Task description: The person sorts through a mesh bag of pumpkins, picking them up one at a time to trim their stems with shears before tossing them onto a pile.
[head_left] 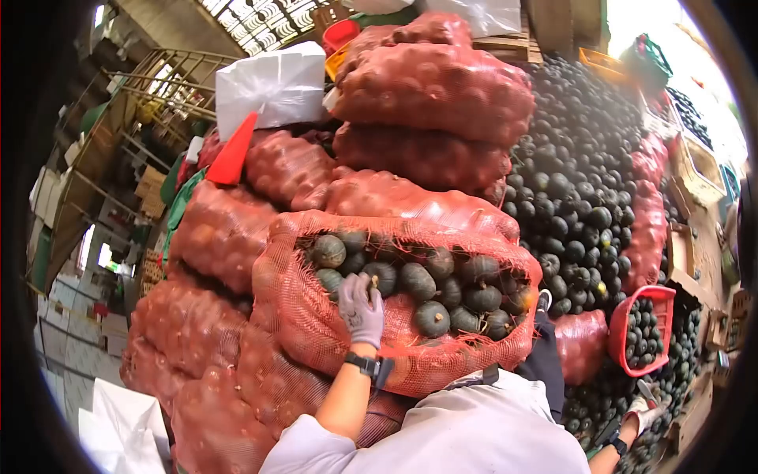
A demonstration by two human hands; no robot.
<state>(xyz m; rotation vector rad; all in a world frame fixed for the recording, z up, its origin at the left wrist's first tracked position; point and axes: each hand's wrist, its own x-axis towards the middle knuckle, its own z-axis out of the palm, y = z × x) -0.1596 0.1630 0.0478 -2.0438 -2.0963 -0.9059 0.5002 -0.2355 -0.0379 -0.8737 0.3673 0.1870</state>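
A red mesh sack (296, 316) lies slit open in front of me, with several dark green kabocha squashes (432, 318) showing inside. My left hand (362, 310), in a pale glove and with a black watch at the wrist, reaches into the opening. Its fingers close at the stem side of one kabocha squash (384, 272) near the left end. Out to the lower right, my right hand (643, 414), also gloved, is closed around something greyish that I cannot make out. Loose squashes lie below and around that hand.
Full red sacks (434, 83) are stacked behind and to the left. A large heap of loose squashes (564, 189) spreads at the right. Beside it stands a red basket (669, 324) holding squashes. A white foam box (268, 87) and a red cone-shaped piece (232, 154) rest at the back left.
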